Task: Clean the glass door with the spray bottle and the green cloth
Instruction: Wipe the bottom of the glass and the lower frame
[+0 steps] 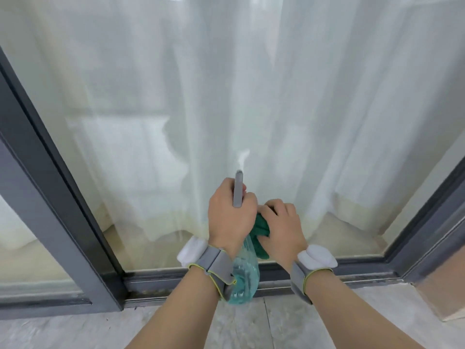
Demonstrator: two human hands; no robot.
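Your left hand (230, 215) sits just left of frame centre, its grip closed round the neck of the spray bottle (245, 278). The bottle's grey nozzle head (238, 188) points toward 12 o'clock at the glass door (226, 109), and a small puff of mist (243, 158) shows just off the nozzle tip. The clear body, holding pale blue liquid, hangs toward 6 o'clock below your wrist. No brand, label or writing is legible on the bottle.

Your right hand (283, 226) lies just beside the left, at its 3 o'clock, touching it. Its grip is curled round the bunched green cloth (260, 231), which sits between the two hands and against the bottle's shoulder.

Both wrists carry grey straps (299, 277) with yellow-green edging and white pads; no marking is readable on them.

Behind the glass hangs a white sheer curtain (327, 96). The dark grey door frame (57, 197) runs from 9 o'clock down to 7 o'clock, with the bottom track (161, 282) across 6 o'clock. A pale tiled floor (251, 323) lies beneath your forearms.
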